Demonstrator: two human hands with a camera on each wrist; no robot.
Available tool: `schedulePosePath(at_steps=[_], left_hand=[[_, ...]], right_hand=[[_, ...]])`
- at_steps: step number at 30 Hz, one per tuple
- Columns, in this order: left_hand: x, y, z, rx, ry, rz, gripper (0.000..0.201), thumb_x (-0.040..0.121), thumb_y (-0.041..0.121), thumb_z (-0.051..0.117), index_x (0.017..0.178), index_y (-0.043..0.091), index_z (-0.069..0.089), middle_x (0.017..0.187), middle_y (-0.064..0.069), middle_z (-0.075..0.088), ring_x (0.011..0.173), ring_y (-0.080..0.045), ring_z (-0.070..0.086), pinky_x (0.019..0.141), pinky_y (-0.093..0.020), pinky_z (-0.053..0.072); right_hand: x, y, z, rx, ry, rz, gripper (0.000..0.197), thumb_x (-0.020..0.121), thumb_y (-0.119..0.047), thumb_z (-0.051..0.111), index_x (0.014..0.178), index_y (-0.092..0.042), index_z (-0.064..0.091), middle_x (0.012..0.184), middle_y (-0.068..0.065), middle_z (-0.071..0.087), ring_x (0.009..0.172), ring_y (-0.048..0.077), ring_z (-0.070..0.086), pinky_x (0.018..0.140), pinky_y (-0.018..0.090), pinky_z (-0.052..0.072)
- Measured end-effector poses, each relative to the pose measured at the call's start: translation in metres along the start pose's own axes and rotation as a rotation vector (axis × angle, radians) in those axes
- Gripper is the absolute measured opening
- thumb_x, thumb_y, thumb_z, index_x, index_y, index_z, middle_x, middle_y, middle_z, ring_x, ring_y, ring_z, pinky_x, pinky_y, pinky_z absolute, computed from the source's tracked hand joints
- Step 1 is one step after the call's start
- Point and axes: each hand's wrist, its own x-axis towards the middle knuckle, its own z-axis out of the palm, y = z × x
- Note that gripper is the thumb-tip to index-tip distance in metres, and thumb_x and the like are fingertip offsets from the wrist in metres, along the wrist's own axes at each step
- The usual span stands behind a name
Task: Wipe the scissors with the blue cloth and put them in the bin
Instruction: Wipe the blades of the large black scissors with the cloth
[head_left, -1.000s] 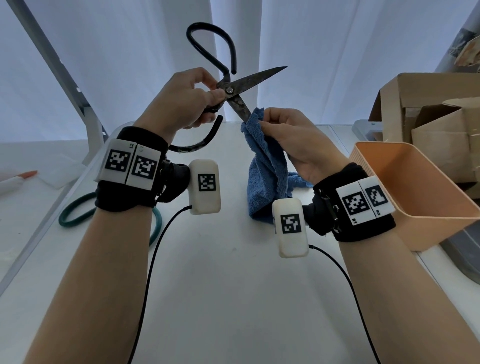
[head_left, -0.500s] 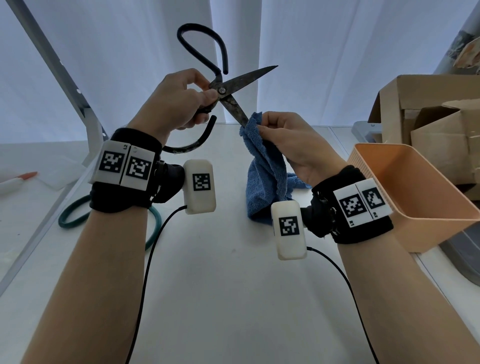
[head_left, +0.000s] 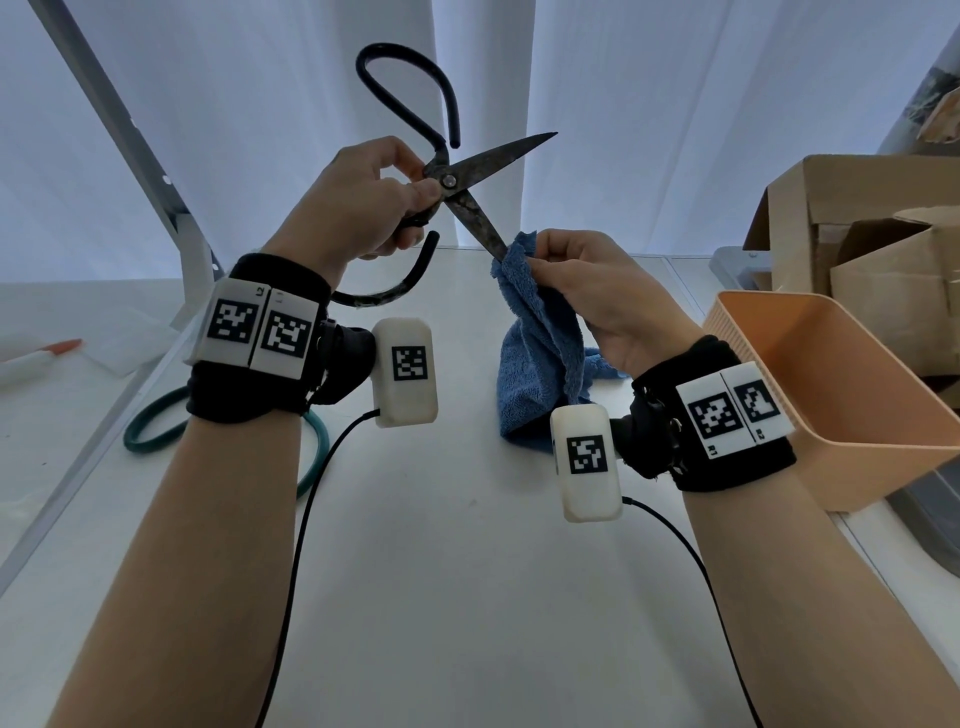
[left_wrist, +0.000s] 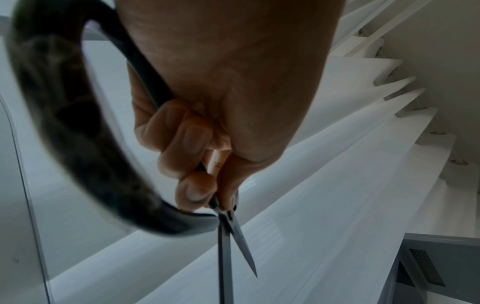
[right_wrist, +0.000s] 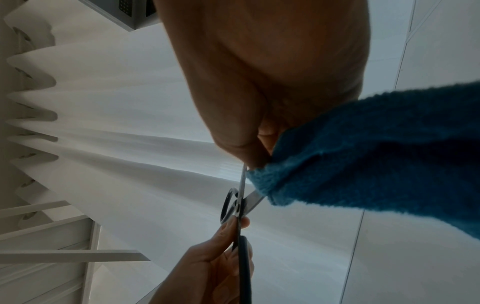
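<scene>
Large black scissors (head_left: 470, 179) with tarnished blades are held up in the air, blades spread apart. My left hand (head_left: 363, 202) grips them at the pivot and handle; in the left wrist view the scissors (left_wrist: 228, 232) point away below my curled fingers (left_wrist: 192, 142). My right hand (head_left: 587, 291) pinches the blue cloth (head_left: 540, 353) around the tip of the lower blade. The cloth (right_wrist: 363, 156) hangs down to the table. In the right wrist view the scissors (right_wrist: 240, 197) run into the cloth. The orange bin (head_left: 841, 395) stands at the right.
A green ring (head_left: 156, 431) lies on the white table (head_left: 467, 571) under my left wrist. Cardboard boxes (head_left: 872, 260) stand behind the bin. A marker with an orange tip (head_left: 47, 353) lies far left. White curtains hang behind.
The scissors and my left hand have shifted left and slightly up. The cloth in my right hand has slid down the lower blade toward its tip.
</scene>
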Motion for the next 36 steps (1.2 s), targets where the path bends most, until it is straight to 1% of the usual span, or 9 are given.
schedulePosePath(at_steps=[4, 10, 13, 16, 22, 27, 29, 32, 36], left_hand=[[0.001, -0.001, 0.0, 0.003, -0.001, 0.003, 0.007, 0.099, 0.023, 0.059, 0.105, 0.019, 0.06, 0.076, 0.004, 0.061, 0.057, -0.008, 0.056, 0.048, -0.013, 0.04], [0.003, -0.005, -0.012, -0.006, 0.091, 0.043, 0.003, 0.099, 0.023, 0.058, 0.101, 0.021, 0.057, 0.08, 0.003, 0.062, 0.055, -0.006, 0.054, 0.044, -0.013, 0.037], [0.004, -0.008, -0.025, -0.021, 0.114, 0.068, 0.004, 0.099, 0.024, 0.058, 0.101, 0.02, 0.056, 0.074, -0.002, 0.062, 0.051, -0.008, 0.051, 0.044, -0.016, 0.034], [0.003, -0.012, -0.027, 0.027, 0.069, 0.08, 0.015, 0.099, 0.025, 0.059, 0.109, 0.014, 0.057, 0.067, -0.007, 0.064, 0.047, -0.013, 0.046, 0.044, -0.017, 0.037], [0.002, -0.012, -0.011, 0.201, -0.052, 0.113, 0.02, 0.099, 0.031, 0.057, 0.112, 0.016, 0.054, 0.067, -0.003, 0.068, 0.051, -0.012, 0.048, 0.054, -0.025, 0.038], [0.001, -0.01, -0.003, 0.237, -0.083, 0.174, 0.014, 0.1, 0.03, 0.055, 0.11, 0.02, 0.052, 0.067, -0.001, 0.069, 0.053, -0.012, 0.045, 0.06, -0.026, 0.041], [0.002, -0.008, 0.0, 0.257, -0.101, 0.211, 0.012, 0.1, 0.03, 0.054, 0.108, 0.022, 0.052, 0.068, 0.0, 0.069, 0.05, -0.008, 0.046, 0.065, -0.029, 0.042], [0.002, -0.007, 0.004, 0.324, -0.154, 0.251, 0.008, 0.101, 0.029, 0.054, 0.107, 0.026, 0.051, 0.071, 0.001, 0.068, 0.048, 0.0, 0.047, 0.069, -0.031, 0.043], [0.001, -0.007, 0.01, 0.405, -0.215, 0.295, 0.009, 0.101, 0.026, 0.055, 0.107, 0.031, 0.052, 0.076, 0.004, 0.069, 0.058, -0.007, 0.052, 0.067, -0.03, 0.043]], right_hand=[[0.001, 0.001, -0.002, 0.017, 0.058, 0.031, 0.016, 0.094, -0.01, 0.062, 0.099, 0.005, 0.064, 0.075, 0.007, 0.063, 0.062, 0.014, 0.058, 0.057, 0.025, 0.051], [0.002, 0.004, -0.007, 0.034, 0.186, 0.074, 0.009, 0.094, -0.004, 0.058, 0.087, -0.007, 0.063, 0.061, -0.001, 0.06, 0.048, 0.005, 0.057, 0.049, 0.016, 0.048], [0.007, 0.007, -0.014, 0.127, 0.311, 0.099, 0.015, 0.096, -0.008, 0.055, 0.084, -0.013, 0.064, 0.073, 0.001, 0.065, 0.067, 0.011, 0.063, 0.061, 0.021, 0.053], [0.01, 0.006, -0.013, 0.261, 0.378, 0.067, 0.011, 0.098, -0.013, 0.054, 0.104, -0.015, 0.064, 0.086, -0.001, 0.066, 0.08, 0.012, 0.062, 0.072, 0.024, 0.052], [0.006, 0.003, -0.01, 0.362, 0.412, -0.021, 0.027, 0.095, -0.003, 0.046, 0.111, -0.024, 0.051, 0.096, 0.006, 0.063, 0.079, 0.017, 0.058, 0.062, 0.024, 0.048], [0.001, -0.007, -0.008, 0.468, 0.288, -0.035, 0.039, 0.089, 0.007, 0.036, 0.074, -0.013, 0.066, 0.082, -0.002, 0.069, 0.08, 0.016, 0.061, 0.068, 0.026, 0.053], [-0.003, -0.012, -0.005, 0.508, 0.226, 0.027, 0.039, 0.091, -0.004, 0.038, 0.069, -0.01, 0.07, 0.077, -0.001, 0.069, 0.078, 0.014, 0.062, 0.075, 0.028, 0.054], [-0.008, -0.019, -0.005, 0.519, 0.046, 0.133, 0.05, 0.095, -0.034, 0.038, 0.094, 0.0, 0.075, 0.076, 0.009, 0.069, 0.072, 0.019, 0.061, 0.075, 0.029, 0.054], [-0.009, -0.018, -0.005, 0.435, -0.067, 0.136, 0.073, 0.096, -0.059, 0.036, 0.112, 0.001, 0.073, 0.104, 0.017, 0.074, 0.096, 0.029, 0.065, 0.096, 0.035, 0.052]])
